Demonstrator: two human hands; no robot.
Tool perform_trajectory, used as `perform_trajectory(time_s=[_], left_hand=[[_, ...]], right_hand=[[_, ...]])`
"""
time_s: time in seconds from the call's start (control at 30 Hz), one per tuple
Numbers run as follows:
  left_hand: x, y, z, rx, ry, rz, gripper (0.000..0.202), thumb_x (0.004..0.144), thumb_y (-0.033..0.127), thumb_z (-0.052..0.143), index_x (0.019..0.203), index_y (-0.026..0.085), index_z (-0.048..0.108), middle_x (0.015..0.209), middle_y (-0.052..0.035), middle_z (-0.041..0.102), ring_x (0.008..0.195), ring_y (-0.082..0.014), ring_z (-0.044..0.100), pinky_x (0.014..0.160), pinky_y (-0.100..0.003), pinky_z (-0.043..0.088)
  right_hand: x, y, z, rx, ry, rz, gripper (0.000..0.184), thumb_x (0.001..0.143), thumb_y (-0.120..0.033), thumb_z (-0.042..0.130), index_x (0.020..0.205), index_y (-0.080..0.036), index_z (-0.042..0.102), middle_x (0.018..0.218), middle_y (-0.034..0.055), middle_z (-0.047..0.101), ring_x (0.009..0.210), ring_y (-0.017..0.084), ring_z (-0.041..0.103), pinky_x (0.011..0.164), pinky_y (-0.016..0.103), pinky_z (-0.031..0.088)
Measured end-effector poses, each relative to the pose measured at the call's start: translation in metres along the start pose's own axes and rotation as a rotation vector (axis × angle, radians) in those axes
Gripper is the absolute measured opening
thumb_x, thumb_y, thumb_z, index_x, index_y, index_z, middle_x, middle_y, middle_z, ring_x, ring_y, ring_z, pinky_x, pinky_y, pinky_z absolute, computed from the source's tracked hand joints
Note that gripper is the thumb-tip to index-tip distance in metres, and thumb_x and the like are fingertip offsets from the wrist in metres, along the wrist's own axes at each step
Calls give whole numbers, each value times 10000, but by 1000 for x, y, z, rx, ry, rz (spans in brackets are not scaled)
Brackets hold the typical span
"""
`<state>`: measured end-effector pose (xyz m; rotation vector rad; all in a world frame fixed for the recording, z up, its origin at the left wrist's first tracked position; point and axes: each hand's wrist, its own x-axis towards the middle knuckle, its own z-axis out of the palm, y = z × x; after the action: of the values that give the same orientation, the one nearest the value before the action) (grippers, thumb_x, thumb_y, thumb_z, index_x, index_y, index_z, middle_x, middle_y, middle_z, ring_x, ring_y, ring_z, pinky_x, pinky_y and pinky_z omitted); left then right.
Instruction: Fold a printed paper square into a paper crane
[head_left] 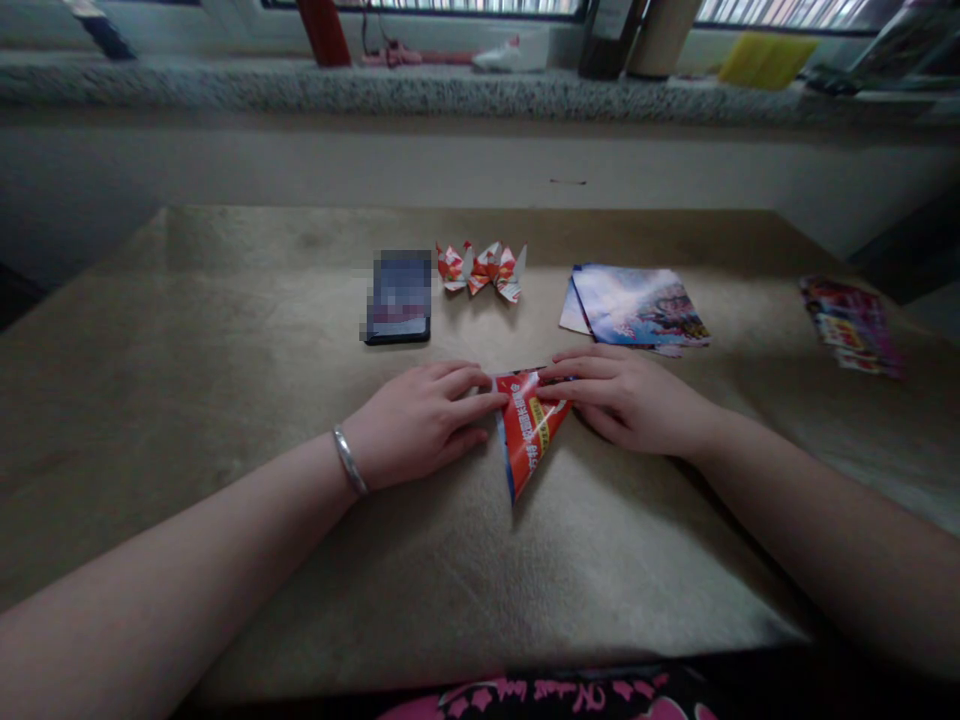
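Observation:
A red printed paper folded into a triangle [527,430] lies on the tan table [225,330], its tip pointing toward me. My left hand [420,420], with a silver bracelet at the wrist, presses its fingertips on the paper's upper left corner. My right hand [622,395] lies flat with fingers stretched onto the upper right corner. Both hands pin the paper against the table rather than gripping it.
Behind the hands lie a dark phone [398,297], two or three folded paper cranes [484,268] and a stack of colourful printed sheets [637,305]. More printed paper [851,325] sits at the far right. A windowsill [450,90] with assorted items runs along the back.

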<state>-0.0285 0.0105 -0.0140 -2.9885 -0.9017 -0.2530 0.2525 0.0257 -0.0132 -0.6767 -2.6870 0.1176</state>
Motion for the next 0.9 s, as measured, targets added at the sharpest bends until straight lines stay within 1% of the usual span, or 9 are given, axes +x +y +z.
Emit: perform_trajectory(time_s=[0.1,0.2,0.27,0.47,0.77,0.9], left_hand=[[0,0,0,-4,4,4,393,936,352,452,1300,222,524,1238,-99,574,1162,-240,518,986,-418,460],[0,0,-1,-9,10,2,381,933,340,457,1277,203,545,1222,-102,587,1156,-242,528,982,-410,467],[-1,1,-2,-12,10,-8,373,930,329,460,1263,191,556,1222,-101,591,1154,-246,533,975,-408,474],[-1,1,-2,-22,25,-17,370,925,322,471,1253,179,566,1226,-107,593,1145,-247,545,958,-412,491],[0,4,1,-34,66,-57,348,933,283,436,1222,174,595,1191,-109,605,1088,-230,588,909,-382,530],[0,4,2,-36,79,-57,340,933,271,435,1212,169,602,1184,-106,615,1082,-219,595,916,-371,530]], right_hand=[[-1,2,-4,-62,48,12,317,860,-169,514,1124,-239,674,1134,49,684,1018,198,606,892,376,497],[-2,2,-4,-79,46,25,297,869,-182,518,1106,-240,688,1089,39,708,928,184,633,824,340,514],[-2,1,-3,-85,23,41,306,872,-169,505,1107,-232,690,1093,36,711,944,185,638,827,333,520],[-2,0,1,-83,-6,62,339,883,-147,467,1149,-202,670,1145,47,694,1037,175,639,899,327,519],[-3,3,3,-41,-46,69,364,882,-145,459,1192,-189,646,1183,37,677,1098,199,612,945,379,510],[-4,4,4,-32,-33,64,370,882,-135,446,1188,-173,648,1178,34,679,1113,205,603,948,377,512]])
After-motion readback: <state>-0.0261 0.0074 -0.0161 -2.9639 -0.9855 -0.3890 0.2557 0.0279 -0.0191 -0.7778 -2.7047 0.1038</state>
